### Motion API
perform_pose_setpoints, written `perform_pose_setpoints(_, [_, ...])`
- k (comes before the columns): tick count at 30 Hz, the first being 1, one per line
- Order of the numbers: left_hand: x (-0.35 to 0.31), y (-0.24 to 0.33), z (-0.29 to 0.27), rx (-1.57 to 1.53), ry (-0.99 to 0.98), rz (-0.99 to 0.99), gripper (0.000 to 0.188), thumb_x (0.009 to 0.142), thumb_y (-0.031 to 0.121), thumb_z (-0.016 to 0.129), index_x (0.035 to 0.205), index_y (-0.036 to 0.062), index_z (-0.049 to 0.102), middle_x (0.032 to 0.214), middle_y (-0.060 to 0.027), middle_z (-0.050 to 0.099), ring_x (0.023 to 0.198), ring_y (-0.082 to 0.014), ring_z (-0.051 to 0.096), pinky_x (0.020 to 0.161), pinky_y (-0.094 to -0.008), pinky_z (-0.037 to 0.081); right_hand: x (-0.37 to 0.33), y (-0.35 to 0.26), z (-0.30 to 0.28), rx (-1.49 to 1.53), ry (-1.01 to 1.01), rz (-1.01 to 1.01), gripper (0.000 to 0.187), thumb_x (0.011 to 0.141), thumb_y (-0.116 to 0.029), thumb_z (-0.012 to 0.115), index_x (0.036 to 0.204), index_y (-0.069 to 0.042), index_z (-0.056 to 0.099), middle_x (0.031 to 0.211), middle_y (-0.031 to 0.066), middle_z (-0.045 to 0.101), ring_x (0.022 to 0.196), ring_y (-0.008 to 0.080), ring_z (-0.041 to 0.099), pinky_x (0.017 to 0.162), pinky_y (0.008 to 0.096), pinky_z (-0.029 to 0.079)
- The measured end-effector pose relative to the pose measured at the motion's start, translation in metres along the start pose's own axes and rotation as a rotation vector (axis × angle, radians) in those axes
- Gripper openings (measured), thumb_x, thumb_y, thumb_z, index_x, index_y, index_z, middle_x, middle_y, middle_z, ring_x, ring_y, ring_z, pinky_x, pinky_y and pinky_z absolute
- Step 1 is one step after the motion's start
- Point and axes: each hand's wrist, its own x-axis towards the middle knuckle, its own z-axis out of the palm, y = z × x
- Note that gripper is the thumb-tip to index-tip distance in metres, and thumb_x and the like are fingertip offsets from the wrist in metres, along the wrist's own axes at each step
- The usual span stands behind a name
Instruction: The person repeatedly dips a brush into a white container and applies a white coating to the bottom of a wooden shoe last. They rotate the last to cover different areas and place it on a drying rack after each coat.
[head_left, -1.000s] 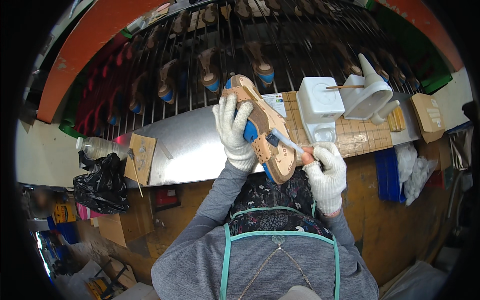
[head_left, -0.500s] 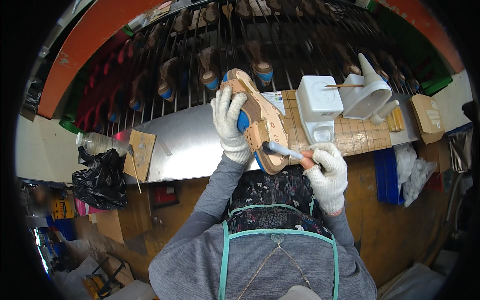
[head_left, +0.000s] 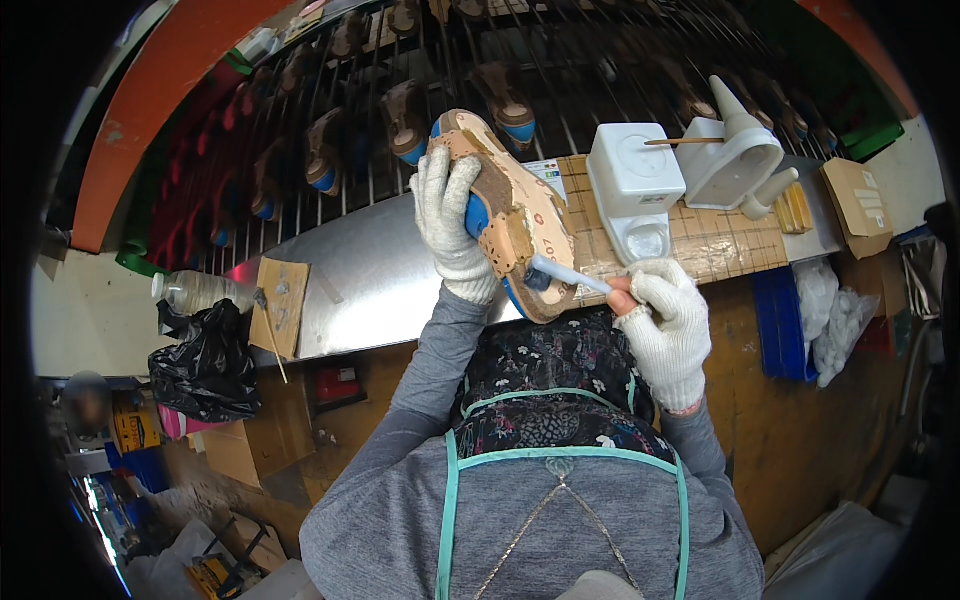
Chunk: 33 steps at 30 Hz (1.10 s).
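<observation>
A tan perforated shoe upper on a blue last [head_left: 522,215] is held sole side up, tilted, in front of me. My left hand [head_left: 447,215], in a white knit glove, is closed around its side. My right hand [head_left: 662,325], gloved with bare fingertips, pinches a pale-handled brush [head_left: 572,274]. The brush's dark tip meets the underside of the shoe near its lower end. Just beyond my right hand stands a white glue dispenser [head_left: 637,180] with a small open cup at its front.
Behind the bench [head_left: 385,290], several shoes on blue lasts [head_left: 405,120] rest on a rack of bars. On the right are a white cone-topped holder [head_left: 735,165] and a cardboard box [head_left: 858,212]. A black plastic bag [head_left: 205,365] and clear bottle [head_left: 200,290] are left.
The brush has shifted slightly along the lower end of the shoe, and my right hand has moved a little to the right. My left hand keeps its grip.
</observation>
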Motion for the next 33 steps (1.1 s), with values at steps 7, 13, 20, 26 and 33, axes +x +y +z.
perform_pose_setpoints(7, [-0.001,-0.004,-0.004,-0.018,0.007,-0.006,0.059,0.079,0.024,0.085,0.133,0.0194,0.063,0.149,-0.0129,0.053,0.141,-0.0356,0.047,0.12,-0.0561,0.031,0.011,-0.008,0.004,-0.136,0.136,-0.151,0.013,0.077,-0.014,0.082,0.086,-0.008,0.075,0.093,0.0061,0.069,0.082,0.0226,0.063,0.078,0.0339,0.039])
perform_pose_setpoints(13, [-0.007,-0.012,0.001,-0.26,0.013,-0.149,0.064,0.079,0.015,0.085,0.137,0.0136,0.059,0.149,-0.0142,0.052,0.141,-0.0326,0.047,0.118,-0.0448,0.04,-0.006,-0.002,0.012,-0.172,0.161,-0.356,0.015,0.071,-0.013,0.083,0.084,-0.011,0.075,0.095,0.0046,0.068,0.085,0.0228,0.063,0.081,0.0353,0.039])
perform_pose_setpoints(20, [-0.008,0.008,-0.003,-0.675,-0.148,-0.51,0.086,0.084,0.027,0.081,0.153,0.0064,0.034,0.152,-0.0148,0.042,0.139,-0.0278,0.048,0.115,-0.0426,0.046,-0.011,0.004,0.012,-0.157,0.286,-0.317,0.024,0.067,-0.015,0.087,0.088,-0.009,0.076,0.096,0.005,0.068,0.085,0.0232,0.061,0.077,0.035,0.039])
perform_pose_setpoints(26, [-0.001,0.025,-0.001,-0.843,-0.093,-0.596,0.092,0.073,0.022,0.091,0.148,0.0068,0.041,0.152,-0.0165,0.042,0.14,-0.0286,0.047,0.117,-0.0425,0.043,-0.012,-0.005,0.002,-0.271,0.22,-0.516,0.027,0.067,-0.015,0.088,0.092,-0.013,0.077,0.1,0.0048,0.069,0.084,0.0197,0.062,0.077,0.0365,0.038])
perform_pose_setpoints(33, [0.01,0.049,-0.016,-1.27,-0.142,-0.851,0.082,0.093,0.028,0.073,0.157,0.0094,0.026,0.155,-0.0174,0.04,0.141,-0.0282,0.047,0.114,-0.0441,0.049,-0.006,-0.006,0.002,-0.297,0.293,-0.459,0.033,0.068,-0.015,0.089,0.098,-0.013,0.078,0.1,0.0044,0.07,0.083,0.0218,0.063,0.078,0.0374,0.039])
